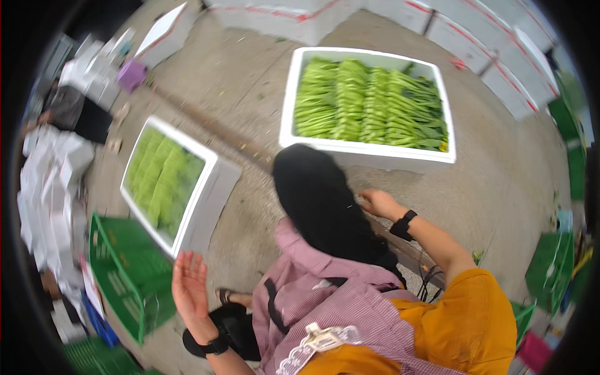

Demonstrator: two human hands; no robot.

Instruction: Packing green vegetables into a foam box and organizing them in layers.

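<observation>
My left hand (190, 284) is raised with its fingers stretched out and holds nothing. It is nearest the lower corner of a white foam box (212, 178) filled with rows of light green leafy vegetables (164, 175), a little blurred. My right hand (380, 204) hangs beside my black-trousered knee, fingers loosely bent and apart, nothing visible in it. Ahead of the knee sits a larger open foam box (369, 150). Bundles of leafy greens (362, 100) lie in it in packed rows, stems to the left and darker leaves at the right.
A green plastic crate (134, 275) stands at my left, with white plastic bags (53, 194) beyond it. Closed foam boxes (459, 40) are stacked at the far right. Another green crate (550, 272) is at the right edge. At the left edge a person's dark-clothed leg (94, 122) shows.
</observation>
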